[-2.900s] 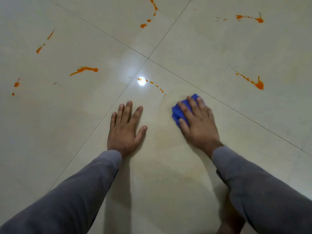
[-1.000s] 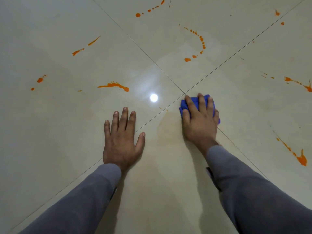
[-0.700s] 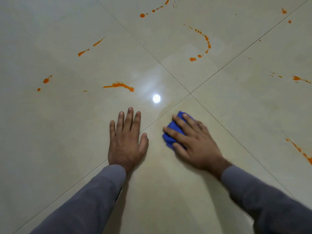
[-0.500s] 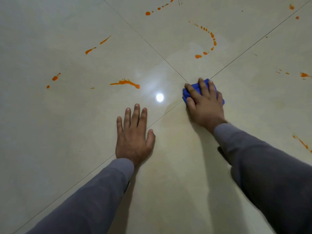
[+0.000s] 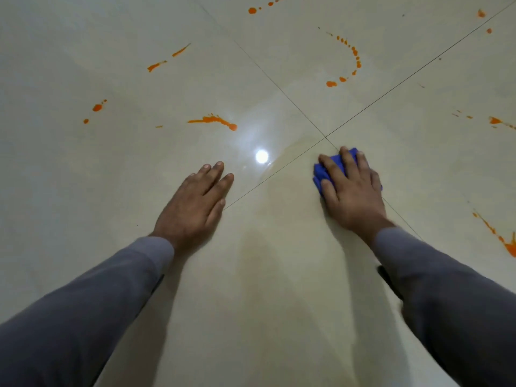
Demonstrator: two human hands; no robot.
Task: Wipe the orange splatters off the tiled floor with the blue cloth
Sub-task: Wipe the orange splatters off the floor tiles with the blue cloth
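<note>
My right hand point(image 5: 352, 192) lies flat on the bunched blue cloth point(image 5: 321, 172), fingers spread over it, pressing it to the tiled floor point(image 5: 268, 275) just this side of where the tile joints cross. My left hand point(image 5: 195, 205) rests flat on the floor to the left, fingers straight and close together, holding nothing. Orange splatters lie around: a streak point(image 5: 213, 121) beyond my left hand, a dotted arc point(image 5: 354, 58) beyond the cloth, and a long streak point(image 5: 499, 238) at the right edge. A faint yellowish smear covers the tile between my arms.
More orange marks sit at the far left point(image 5: 97, 107), upper left point(image 5: 156, 65), top middle point(image 5: 252, 10), top right point(image 5: 480, 13) and mid right point(image 5: 495, 120). A lamp's bright reflection point(image 5: 261, 156) glares between my hands. Both grey sleeves reach in from the bottom.
My right hand has slid the cloth back toward me from the joint crossing. My left hand has turned, its fingers now pointing up and right and drawn together.
</note>
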